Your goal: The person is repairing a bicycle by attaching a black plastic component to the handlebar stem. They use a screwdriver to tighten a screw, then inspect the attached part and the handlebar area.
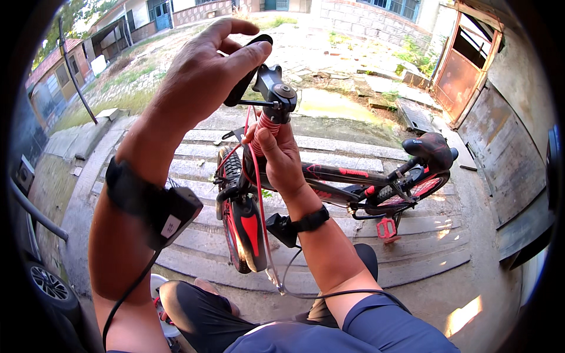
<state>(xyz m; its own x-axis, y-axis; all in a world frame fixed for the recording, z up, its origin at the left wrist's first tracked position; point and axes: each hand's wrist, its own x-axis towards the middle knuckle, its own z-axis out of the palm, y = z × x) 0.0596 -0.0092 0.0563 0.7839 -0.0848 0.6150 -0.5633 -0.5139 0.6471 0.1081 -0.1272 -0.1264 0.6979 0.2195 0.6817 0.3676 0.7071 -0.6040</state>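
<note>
A black and red bicycle [335, 175] stands in front of me, its saddle [428, 150] off to the right. My left hand [226, 56] is raised beside the stem [278, 94], the thumb pressed on a black curved piece [240, 88]. What the other left fingers do behind that piece is partly hidden. A thin dark rod [256, 103] runs from near it to just below the stem. Around the red ringed steering column [268, 128] under the stem, my right hand [281, 153] is closed. Red cables [259, 200] hang down past the front wheel [232, 235].
Long stone slabs [200, 162] lie under the bicycle. A red pedal [386, 228] sticks out towards me. By my left leg is a white container [159, 285]; a car wheel [54, 288] is at far left. A rusty door [465, 70] stands at right.
</note>
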